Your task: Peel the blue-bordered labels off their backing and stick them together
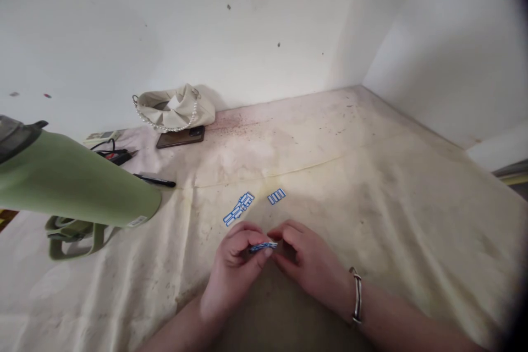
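Thumb and fingers of my left hand (239, 256) pinch a thin stack of small blue-and-white slips (263, 246), seen nearly edge-on. Bent fingers of my right hand (299, 250) meet the stack's right end, the index fingertip above it and the thumb below; exactly how they touch it is partly hidden. Just beyond my left hand, several blue-edged white slips (238, 209) lie overlapping in a slanted row on the cloth. A smaller group of the same slips (276, 196) lies flat to the right of that row.
A large green bottle (78, 176) leans in at the left, its green strap (76, 236) below. Farther back are a black pen (155, 180), a dark phone (181, 137) and a cream bag (177, 107) with a beaded handle. A wrinkled beige cloth (391, 203) covers the table, against white walls.
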Motion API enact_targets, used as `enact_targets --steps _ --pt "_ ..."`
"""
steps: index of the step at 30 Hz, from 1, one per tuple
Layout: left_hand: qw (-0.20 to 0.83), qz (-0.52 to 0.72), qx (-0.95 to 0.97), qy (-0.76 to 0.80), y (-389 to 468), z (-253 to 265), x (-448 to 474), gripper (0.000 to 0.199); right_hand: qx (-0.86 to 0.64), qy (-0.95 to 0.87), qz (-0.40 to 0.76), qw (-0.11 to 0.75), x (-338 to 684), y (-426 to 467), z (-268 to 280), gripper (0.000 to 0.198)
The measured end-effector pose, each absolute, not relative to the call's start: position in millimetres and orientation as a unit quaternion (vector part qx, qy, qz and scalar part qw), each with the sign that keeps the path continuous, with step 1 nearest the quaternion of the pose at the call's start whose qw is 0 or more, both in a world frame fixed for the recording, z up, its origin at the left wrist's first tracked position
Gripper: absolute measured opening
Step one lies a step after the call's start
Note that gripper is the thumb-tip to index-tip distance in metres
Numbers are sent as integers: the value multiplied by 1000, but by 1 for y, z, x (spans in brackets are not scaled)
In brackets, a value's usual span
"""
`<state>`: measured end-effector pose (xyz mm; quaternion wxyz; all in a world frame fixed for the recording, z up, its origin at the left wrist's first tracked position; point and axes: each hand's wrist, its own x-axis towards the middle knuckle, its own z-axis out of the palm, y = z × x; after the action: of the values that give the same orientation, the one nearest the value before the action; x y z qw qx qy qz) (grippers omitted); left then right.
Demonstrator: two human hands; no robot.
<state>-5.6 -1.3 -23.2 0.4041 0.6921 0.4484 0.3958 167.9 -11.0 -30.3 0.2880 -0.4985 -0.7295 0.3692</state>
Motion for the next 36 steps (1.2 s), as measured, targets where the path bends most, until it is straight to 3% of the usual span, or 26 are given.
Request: enact_targets --steps 7,17,22,28,32,36 --pt "507 429 627 408 -6 -22 -2 5 -473 -705 411 333 164 -14 -30 15" --pt "519 415 610 432 -8 -23 0 4 -428 -668 463 395 156 -16 -29 13" --pt "431 409 651 472 -6 -24 2 9 -485 -651 418 408 161 -13 -25 10" --pt "217 284 776 519 -1 -24 -3 9 -493 -703 361 365 168 -10 -29 9" --pt "182 207 810 518 1 -23 -3 11 -511 -733 312 322 169 -11 -35 38" --pt "174 204 815 514 1 -23 -2 12 -514 -750 295 295 169 -12 -36 44"
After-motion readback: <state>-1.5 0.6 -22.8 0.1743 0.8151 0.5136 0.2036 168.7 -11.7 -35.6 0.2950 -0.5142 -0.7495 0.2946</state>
